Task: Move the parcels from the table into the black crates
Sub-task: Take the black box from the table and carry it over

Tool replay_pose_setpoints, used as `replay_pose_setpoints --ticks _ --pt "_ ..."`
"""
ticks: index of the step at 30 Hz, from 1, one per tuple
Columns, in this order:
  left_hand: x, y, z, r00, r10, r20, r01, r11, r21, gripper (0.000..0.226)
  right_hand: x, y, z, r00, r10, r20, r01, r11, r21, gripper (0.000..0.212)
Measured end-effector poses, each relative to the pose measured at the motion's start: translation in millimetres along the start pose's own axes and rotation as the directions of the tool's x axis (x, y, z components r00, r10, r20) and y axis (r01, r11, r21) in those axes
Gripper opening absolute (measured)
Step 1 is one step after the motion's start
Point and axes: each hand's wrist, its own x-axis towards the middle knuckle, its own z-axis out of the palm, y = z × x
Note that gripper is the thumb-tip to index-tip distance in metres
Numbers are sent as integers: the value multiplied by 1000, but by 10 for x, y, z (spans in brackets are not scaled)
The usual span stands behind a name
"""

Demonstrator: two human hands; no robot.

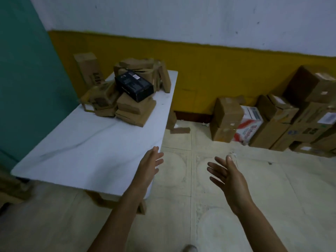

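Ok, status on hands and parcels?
Left hand and right hand open, empty. Brown cardboard parcels piled far end of white table. Black crates not in view.

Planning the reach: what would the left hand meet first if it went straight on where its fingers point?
Likely the brown box standing off the table's right edge; the left hand points along that edge, right of the parcel pile. Depth is unclear.

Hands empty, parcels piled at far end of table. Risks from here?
1. The black box sits tilted on the brown parcels; pulling one from beneath could slide it off.
2. The leaning parcel stands at the table's right edge; a nudge may knock it off.
3. No black crate is in view, so each carry needs a turn.
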Motion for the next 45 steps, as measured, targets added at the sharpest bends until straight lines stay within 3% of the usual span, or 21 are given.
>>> replay_pose_setpoints --ticks 9,20,25,31,33,36,39,42,45 --pt "950 404 331 980 18 -200 -34 997 -74 44 1386 -409 192 977 90 193 -75 994 -81 52" --pt "2831 1328 373 952 217 -214 -244 964 -108 34 3393 -1247 1136 930 26 366 61 972 -226 46" --pt "3395 1590 317 906 243 -347 -292 951 -96 22 4107 -1436 1563 918 38 396 53 975 -215 47" --pt "3630 1619 -25 855 301 -422 -296 952 81 59 4711 -1315 2114 839 190 510 -74 968 -239 48" --pt "3678 1649 -107 800 314 -511 -319 944 80 63 4883 -1305 2343 812 199 548 -76 968 -238 45" --pt "3701 1767 -146 670 303 -677 -358 932 63 34 5088 -1341 2572 784 121 610 45 967 -249 34" --pt "3829 1907 -64 606 280 -745 -376 926 42 34 5368 -1442 2767 766 -32 642 297 903 -309 33" --pt "4224 2011 174 662 236 -712 -360 933 -25 36 5718 -1501 2992 785 -150 601 418 844 -336 58" --pt "4770 2050 364 722 174 -670 -300 951 -77 45 6034 -1511 3129 790 -152 594 391 871 -298 64"
